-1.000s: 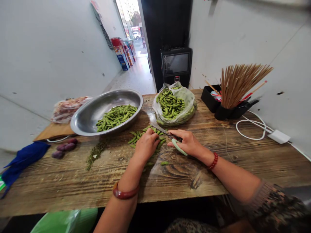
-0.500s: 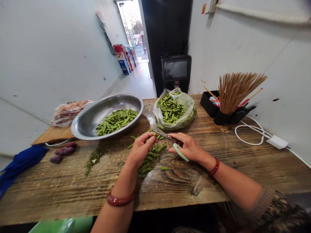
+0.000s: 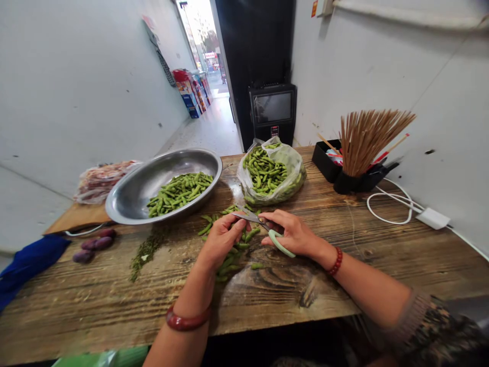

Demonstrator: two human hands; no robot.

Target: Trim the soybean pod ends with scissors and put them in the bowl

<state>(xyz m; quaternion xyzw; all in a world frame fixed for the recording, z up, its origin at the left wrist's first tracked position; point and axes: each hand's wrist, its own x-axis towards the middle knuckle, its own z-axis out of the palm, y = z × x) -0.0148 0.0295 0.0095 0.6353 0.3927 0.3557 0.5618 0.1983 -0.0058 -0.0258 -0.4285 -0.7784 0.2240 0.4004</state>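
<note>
left hand (image 3: 221, 238) pinches edamame pod (image 3: 234, 220) | right hand (image 3: 292, 233) grips scissors (image 3: 263, 227)

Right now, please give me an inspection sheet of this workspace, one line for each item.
Surface: wooden table, worn, with green trimmings.
Job's things: loose bean pods; metal bowl holding pods; plastic bag of pods; scissors.
Clutter: purple pieces, blue cloth, wrapped package, stick holder.
Grippers: left hand holds a pod; right hand holds the scissors.
Cables: white cable with adapter.
Surroundings: white walls, black machine, open corridor.
</note>
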